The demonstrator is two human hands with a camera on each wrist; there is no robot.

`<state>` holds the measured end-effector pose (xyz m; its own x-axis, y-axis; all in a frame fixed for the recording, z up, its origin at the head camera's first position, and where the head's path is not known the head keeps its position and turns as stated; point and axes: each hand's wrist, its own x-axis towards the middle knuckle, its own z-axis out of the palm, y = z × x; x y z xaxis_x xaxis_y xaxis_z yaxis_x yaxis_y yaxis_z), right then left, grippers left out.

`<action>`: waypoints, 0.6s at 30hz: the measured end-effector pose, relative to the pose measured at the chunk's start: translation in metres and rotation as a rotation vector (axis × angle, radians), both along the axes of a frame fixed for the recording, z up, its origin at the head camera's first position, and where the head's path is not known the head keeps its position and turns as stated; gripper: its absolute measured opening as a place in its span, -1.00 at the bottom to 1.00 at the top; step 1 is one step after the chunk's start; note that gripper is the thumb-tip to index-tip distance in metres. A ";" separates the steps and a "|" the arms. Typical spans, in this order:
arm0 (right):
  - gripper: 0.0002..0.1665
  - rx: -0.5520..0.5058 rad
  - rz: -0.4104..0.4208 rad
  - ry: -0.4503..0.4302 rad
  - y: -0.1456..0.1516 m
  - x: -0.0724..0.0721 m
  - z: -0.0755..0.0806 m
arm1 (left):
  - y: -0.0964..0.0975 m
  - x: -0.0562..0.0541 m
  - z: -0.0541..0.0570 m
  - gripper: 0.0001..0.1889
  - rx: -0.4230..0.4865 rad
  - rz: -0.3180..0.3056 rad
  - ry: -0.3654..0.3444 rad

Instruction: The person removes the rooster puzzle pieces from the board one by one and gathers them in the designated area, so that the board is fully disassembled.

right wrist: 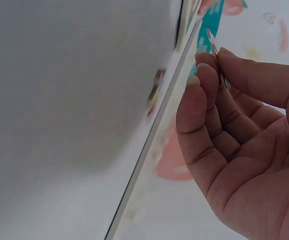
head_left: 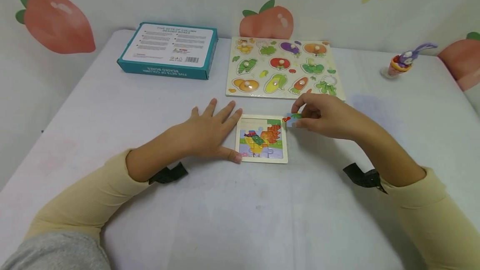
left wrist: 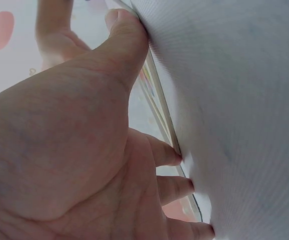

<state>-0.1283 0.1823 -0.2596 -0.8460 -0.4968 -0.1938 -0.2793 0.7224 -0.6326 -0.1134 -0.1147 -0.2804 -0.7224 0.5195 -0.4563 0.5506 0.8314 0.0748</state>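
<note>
A small square jigsaw puzzle (head_left: 262,138) with a pale frame lies on the table, most of its bird picture filled with pieces; bare wood shows at its upper left. My left hand (head_left: 204,133) lies spread, fingers straight, with thumb and fingertips at the frame's left edge. In the left wrist view the thumb (left wrist: 127,37) touches the frame's side. My right hand (head_left: 328,116) pinches a blue, green and red jigsaw piece (head_left: 291,119) between thumb and finger, at the frame's upper right corner. The right wrist view shows the piece (right wrist: 214,50) edge-on in the pinch.
Behind the puzzle lies a wooden vegetable peg board (head_left: 262,72). A teal and white box (head_left: 168,49) lies at the back left. A small purple and orange figurine (head_left: 403,61) stands at the back right. A fruit-patterned cloth hangs behind the table.
</note>
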 end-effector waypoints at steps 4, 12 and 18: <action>-0.73 0.003 -0.031 -0.015 0.012 0.002 -0.001 | -0.001 0.000 0.000 0.29 0.003 -0.003 0.005; -0.68 0.014 -0.092 -0.045 0.035 0.003 -0.003 | -0.001 0.000 0.000 0.29 0.007 -0.005 0.005; -0.70 0.030 -0.112 -0.043 0.049 0.002 -0.009 | -0.001 0.000 0.001 0.28 0.009 0.000 -0.001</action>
<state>-0.1267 0.2309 -0.2690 -0.8864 -0.3933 -0.2440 -0.1692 0.7661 -0.6201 -0.1135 -0.1154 -0.2793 -0.7220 0.5235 -0.4525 0.5503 0.8308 0.0830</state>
